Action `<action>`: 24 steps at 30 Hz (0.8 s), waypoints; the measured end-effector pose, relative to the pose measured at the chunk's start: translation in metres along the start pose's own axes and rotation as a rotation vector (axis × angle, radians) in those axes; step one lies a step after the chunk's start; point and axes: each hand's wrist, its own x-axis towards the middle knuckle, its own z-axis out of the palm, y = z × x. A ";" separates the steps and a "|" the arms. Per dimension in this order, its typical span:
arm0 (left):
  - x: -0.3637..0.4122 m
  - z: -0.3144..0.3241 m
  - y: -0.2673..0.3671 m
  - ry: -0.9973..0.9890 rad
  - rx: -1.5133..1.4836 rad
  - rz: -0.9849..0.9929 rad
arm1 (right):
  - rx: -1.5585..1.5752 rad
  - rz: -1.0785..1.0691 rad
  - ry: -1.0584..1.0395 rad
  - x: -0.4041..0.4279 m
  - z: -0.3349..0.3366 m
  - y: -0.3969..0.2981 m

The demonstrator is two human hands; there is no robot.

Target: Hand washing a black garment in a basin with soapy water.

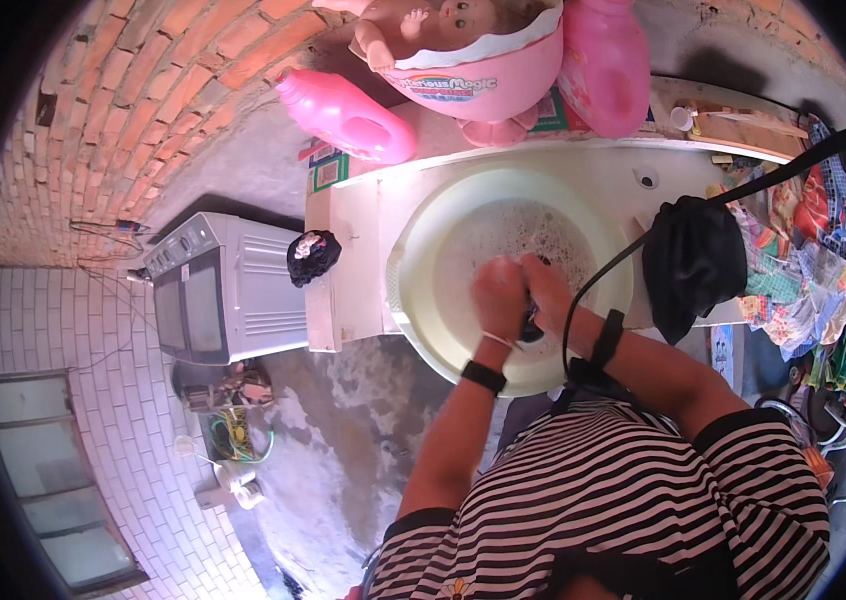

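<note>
A wide pale-green plastic basin (411, 330) with sudsy water (483, 232) sits in front of me. Over the water, my left hand (499, 294) is bunched and blurred by motion. Pressed up close beside it, my right hand (547, 289) has its fingers curled. Between and below the two hands shows a small dark cloth (532, 328), gripped by both. Most of that cloth is hidden by my fingers and wrists.
Pink detergent bottles (348, 116) and a pink egg-shaped tub (468, 75) with a doll stand behind the basin. Black cloth (695, 262) and patterned fabric (798, 277) lie right; a dark bundle (313, 257) lies left. A washing machine (228, 289) stands further left. A black strap (768, 176) crosses the view.
</note>
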 end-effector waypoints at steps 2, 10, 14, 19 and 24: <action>0.006 -0.010 -0.009 0.023 0.050 -0.115 | -0.105 0.018 0.033 -0.018 0.010 -0.004; -0.005 -0.011 0.018 -0.022 0.056 0.053 | -0.150 -0.222 -0.066 -0.009 0.013 -0.004; 0.003 -0.018 0.009 0.097 0.191 0.051 | -0.032 -0.005 0.001 -0.018 0.016 -0.004; -0.022 0.003 0.033 -0.018 0.052 0.272 | -0.452 -0.281 -0.193 0.005 -0.014 -0.020; -0.005 -0.027 -0.024 0.104 -0.206 -0.281 | -0.290 0.108 -0.031 -0.029 0.019 -0.008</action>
